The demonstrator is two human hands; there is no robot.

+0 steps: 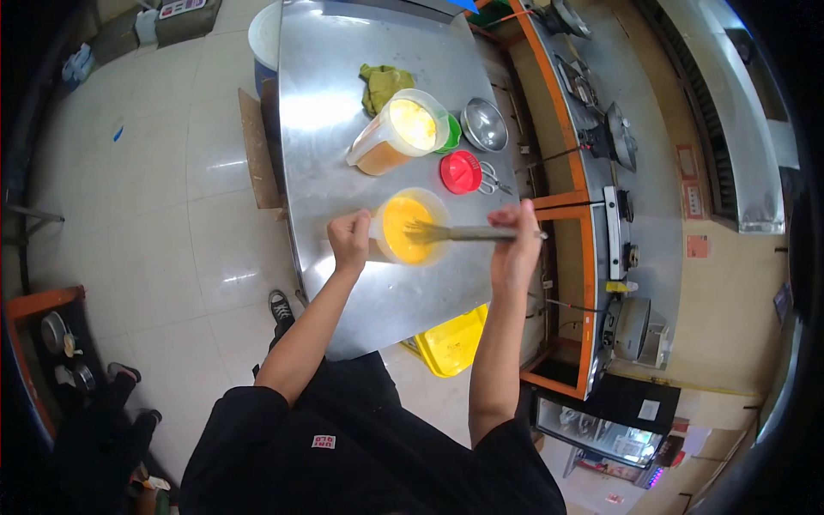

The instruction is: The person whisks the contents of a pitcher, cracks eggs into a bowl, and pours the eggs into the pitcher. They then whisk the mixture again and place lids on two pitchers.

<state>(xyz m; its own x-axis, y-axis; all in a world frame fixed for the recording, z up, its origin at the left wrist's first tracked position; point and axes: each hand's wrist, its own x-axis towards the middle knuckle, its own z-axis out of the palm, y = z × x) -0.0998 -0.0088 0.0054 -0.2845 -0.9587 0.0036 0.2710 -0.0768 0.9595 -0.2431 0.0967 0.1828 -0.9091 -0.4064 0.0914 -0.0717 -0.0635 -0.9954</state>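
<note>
My left hand (350, 240) is closed round the handle of a clear pitcher (439, 209) on the steel table. Inside it is a yellow-orange liquid (403, 225). My right hand (517, 236) holds the handle of a metal whisk (472, 233), whose wires dip into the liquid. Behind the pitcher stands a taller clear jug (378, 148) with pale yellow, foamy contents on top. To its right are a red cup (461, 172), a green cup (452, 135), scissors (489, 178) and a steel bowl (484, 125).
A green cloth (384, 86) lies at the back of the steel table (322, 180). Below the near edge is a yellow crate (455, 343). An orange-framed counter (584, 257) with stoves runs along the right. At lower left another person's dark-clothed legs (107, 425) show.
</note>
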